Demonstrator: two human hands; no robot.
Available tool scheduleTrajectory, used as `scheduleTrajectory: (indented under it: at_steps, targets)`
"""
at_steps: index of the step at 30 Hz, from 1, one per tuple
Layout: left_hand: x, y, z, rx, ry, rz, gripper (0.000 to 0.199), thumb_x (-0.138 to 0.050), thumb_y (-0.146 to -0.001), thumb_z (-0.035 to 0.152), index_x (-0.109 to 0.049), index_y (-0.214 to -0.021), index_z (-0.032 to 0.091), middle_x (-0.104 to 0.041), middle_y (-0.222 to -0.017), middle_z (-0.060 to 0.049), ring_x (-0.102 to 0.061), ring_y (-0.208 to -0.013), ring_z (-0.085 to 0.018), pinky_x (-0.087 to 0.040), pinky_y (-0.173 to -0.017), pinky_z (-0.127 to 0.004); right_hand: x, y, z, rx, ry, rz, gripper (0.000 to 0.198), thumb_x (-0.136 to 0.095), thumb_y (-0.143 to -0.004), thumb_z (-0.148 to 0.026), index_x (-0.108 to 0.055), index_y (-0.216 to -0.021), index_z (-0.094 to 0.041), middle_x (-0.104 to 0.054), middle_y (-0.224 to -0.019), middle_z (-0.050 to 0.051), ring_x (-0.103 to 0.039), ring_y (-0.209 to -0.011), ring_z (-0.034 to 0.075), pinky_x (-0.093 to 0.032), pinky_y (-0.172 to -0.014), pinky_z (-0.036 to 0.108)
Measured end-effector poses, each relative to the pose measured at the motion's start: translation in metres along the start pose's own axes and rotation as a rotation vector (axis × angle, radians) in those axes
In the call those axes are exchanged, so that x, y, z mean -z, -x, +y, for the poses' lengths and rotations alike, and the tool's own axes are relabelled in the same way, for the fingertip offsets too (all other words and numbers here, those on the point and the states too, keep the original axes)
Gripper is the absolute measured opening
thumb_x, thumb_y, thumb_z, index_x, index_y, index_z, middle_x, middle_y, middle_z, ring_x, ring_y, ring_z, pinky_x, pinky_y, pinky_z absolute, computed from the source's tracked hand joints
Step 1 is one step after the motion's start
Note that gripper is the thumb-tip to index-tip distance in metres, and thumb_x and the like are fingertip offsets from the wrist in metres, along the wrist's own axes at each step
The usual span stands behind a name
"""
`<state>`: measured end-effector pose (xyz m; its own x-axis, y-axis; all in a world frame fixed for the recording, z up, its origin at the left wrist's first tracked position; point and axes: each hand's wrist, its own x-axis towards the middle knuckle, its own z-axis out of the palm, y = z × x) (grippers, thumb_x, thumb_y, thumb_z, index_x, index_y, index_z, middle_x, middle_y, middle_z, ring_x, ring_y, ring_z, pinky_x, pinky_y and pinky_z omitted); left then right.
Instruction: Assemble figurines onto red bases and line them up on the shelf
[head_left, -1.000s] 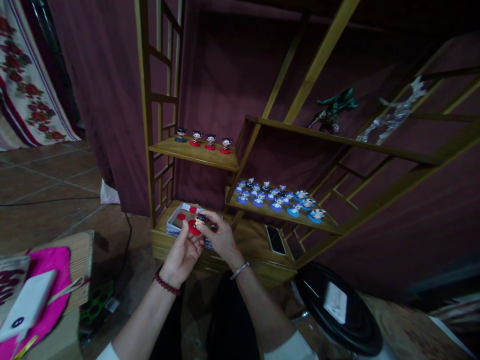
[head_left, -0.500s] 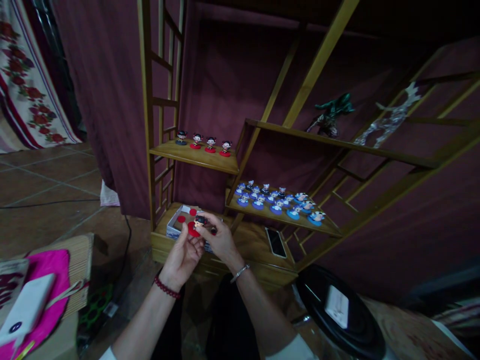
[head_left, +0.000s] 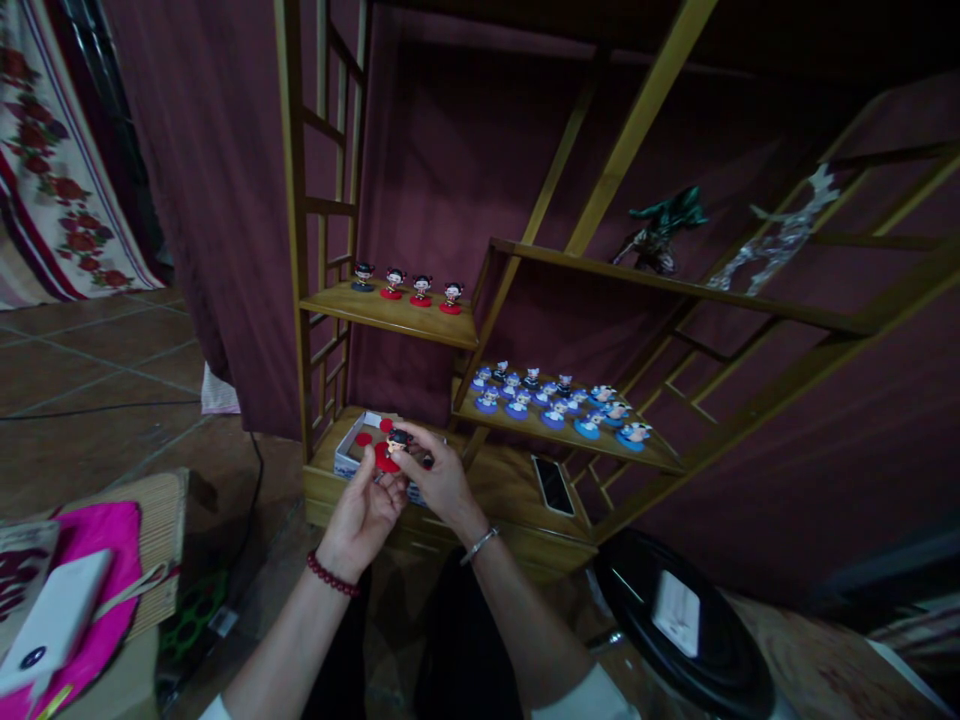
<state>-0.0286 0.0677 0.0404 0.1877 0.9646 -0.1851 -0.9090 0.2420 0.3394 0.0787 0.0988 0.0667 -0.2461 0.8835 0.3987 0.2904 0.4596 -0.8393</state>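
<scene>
A small black-haired doll figurine (head_left: 398, 442) with a round red base (head_left: 385, 460) is held between both my hands, over an open box. My left hand (head_left: 367, 515) grips the base at its edge with the thumb, the other fingers underneath. From the right, my right hand (head_left: 441, 482) pinches the figurine's body; some of its fingertips are hidden. Behind the hands, the shallow cardboard box (head_left: 346, 464) holds red discs (head_left: 363, 439). On the small shelf above it, several similar figurines (head_left: 421, 291) stand in a row on red or dark bases.
The wooden shelf unit (head_left: 390, 318) fills the middle. Several blue and purple figurines (head_left: 553, 413) crowd the lower right shelf, with a phone (head_left: 553, 485) below. A black round stool (head_left: 622, 580) stands right; a white power bank (head_left: 56, 615) lies left. Two sculptures occupy the upper shelf.
The figurine shows slightly more upright above the red base, with its head turned a little. Both hands keep almost the same place and grip.
</scene>
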Motion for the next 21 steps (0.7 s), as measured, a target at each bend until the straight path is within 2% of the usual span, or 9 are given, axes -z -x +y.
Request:
scheduleTrajectory:
  at_steps: [11, 21]
  targets:
    - [0.0000, 0.0001, 0.0013, 0.002, 0.012, -0.016, 0.023, -0.051, -0.080, 0.033, -0.059, -0.090, 0.014, -0.059, -0.069, -0.001, -0.052, -0.054, -0.007, -0.043, -0.048, -0.017, -0.0008, -0.0036, 0.0011, 0.032, 0.001, -0.007, 0.034, -0.056, -0.073, -0.019, -0.059, -0.107, -0.024, -0.062, -0.103, 0.002, -0.056, -0.083, 0.014, -0.044, -0.080, 0.028]
    - [-0.0010, 0.0000, 0.0021, -0.004, 0.044, -0.018, 0.022, -0.053, -0.079, 0.032, -0.059, -0.088, 0.013, -0.058, -0.069, -0.001, -0.052, -0.055, -0.006, -0.044, -0.049, -0.017, -0.0017, -0.0040, -0.0012, 0.048, -0.024, 0.015, 0.031, -0.057, -0.073, -0.020, -0.060, -0.103, -0.025, -0.064, -0.099, 0.001, -0.058, -0.081, 0.013, -0.046, -0.077, 0.027]
